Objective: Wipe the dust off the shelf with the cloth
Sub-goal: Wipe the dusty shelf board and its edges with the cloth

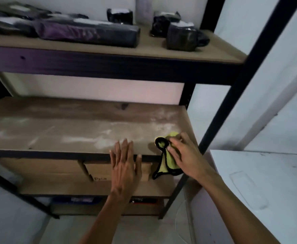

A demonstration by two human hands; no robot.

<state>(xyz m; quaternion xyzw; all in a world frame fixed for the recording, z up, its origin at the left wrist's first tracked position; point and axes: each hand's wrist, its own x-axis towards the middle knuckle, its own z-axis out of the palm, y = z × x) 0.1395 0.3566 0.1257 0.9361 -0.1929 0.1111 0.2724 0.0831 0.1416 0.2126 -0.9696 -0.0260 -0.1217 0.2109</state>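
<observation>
The middle shelf (pixel 70 127) is a brown board with pale dust streaks across it. My right hand (pixel 184 154) grips a yellow-green cloth with black trim (pixel 163 162) at the shelf's front right corner; part of the cloth hangs below the front edge. My left hand (pixel 125 166) is flat with fingers spread at the front edge, just left of the cloth, holding nothing.
The upper shelf (pixel 153 48) carries dark wrapped packages (pixel 84 32) and dark mugs (pixel 184 37). A black metal upright (pixel 232 95) runs along the right side. Cardboard boxes (pixel 98 171) sit on the lower shelf. A white surface (pixel 267 182) lies to the right.
</observation>
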